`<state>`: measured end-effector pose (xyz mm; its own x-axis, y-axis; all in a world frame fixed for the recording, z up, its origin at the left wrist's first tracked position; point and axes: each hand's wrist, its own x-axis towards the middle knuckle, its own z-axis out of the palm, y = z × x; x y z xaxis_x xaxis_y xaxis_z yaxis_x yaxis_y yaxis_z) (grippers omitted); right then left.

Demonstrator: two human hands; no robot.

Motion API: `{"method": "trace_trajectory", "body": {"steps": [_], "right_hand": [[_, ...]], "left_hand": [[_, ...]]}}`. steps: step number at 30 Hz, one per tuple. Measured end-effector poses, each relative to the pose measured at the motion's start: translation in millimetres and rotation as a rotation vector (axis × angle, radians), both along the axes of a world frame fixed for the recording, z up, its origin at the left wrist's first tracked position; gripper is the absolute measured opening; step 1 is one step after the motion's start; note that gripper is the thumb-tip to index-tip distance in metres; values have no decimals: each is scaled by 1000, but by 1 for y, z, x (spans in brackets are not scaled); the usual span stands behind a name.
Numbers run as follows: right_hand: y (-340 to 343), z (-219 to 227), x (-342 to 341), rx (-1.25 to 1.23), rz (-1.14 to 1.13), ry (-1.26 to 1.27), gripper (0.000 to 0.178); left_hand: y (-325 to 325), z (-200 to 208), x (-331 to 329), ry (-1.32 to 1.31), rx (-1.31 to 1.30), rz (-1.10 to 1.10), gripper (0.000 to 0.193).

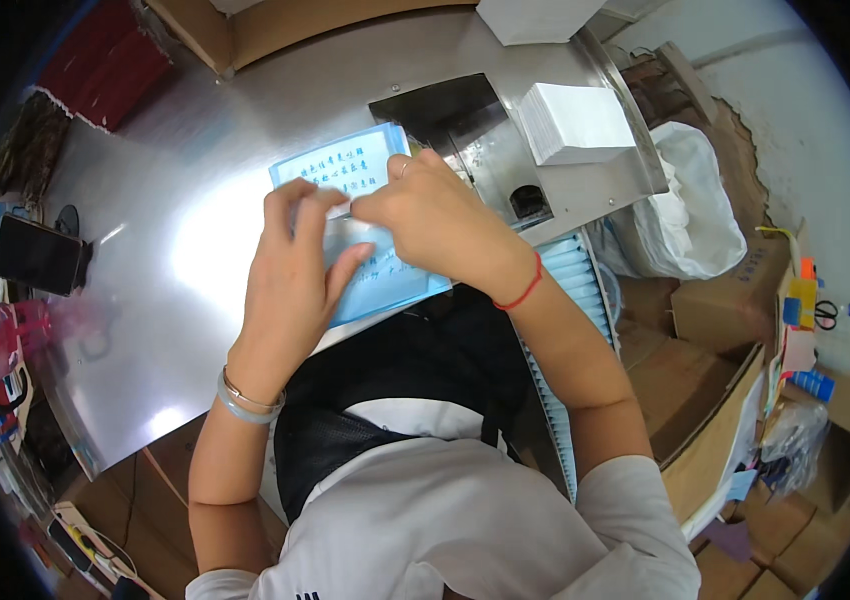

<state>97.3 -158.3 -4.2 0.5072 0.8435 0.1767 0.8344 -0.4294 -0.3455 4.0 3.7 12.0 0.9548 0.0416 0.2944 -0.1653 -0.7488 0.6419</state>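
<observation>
A light-blue printed packet (375,290) lies on the steel table in front of me, with a pale panel of dark writing on its far half. My left hand (290,260) rests over its left side, fingers bent and the thumb apart on the near half. Its fingertips are slightly blurred. From the right, my right hand (445,215) reaches across the packet with its fingers closed together near the middle. A small whitish bit shows where the two hands' fingertips meet, but I cannot tell what it is. Both hands cover much of the packet's middle.
A stack of white cards (577,125) stands right of a dark recessed plate (460,120) in the table (145,300). Light-blue packets (575,270) are lined up below the table's right edge, near a white bag (695,210). A phone (40,255) is at the left.
</observation>
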Motion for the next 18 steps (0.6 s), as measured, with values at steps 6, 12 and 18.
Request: {"method": "trace_trajectory", "body": {"steps": [6,12,18], "right_hand": [[-70,26,26,582,-710,-360,14],[-75,10,38,143,-831,-604,12],[-109,24,43,203,-706,-339,18]], "left_hand": [[-12,14,32,-251,434,-26,13],[-83,-27,89,-17,838,-238,16],[-36,2,34,-173,443,-174,20]]}}
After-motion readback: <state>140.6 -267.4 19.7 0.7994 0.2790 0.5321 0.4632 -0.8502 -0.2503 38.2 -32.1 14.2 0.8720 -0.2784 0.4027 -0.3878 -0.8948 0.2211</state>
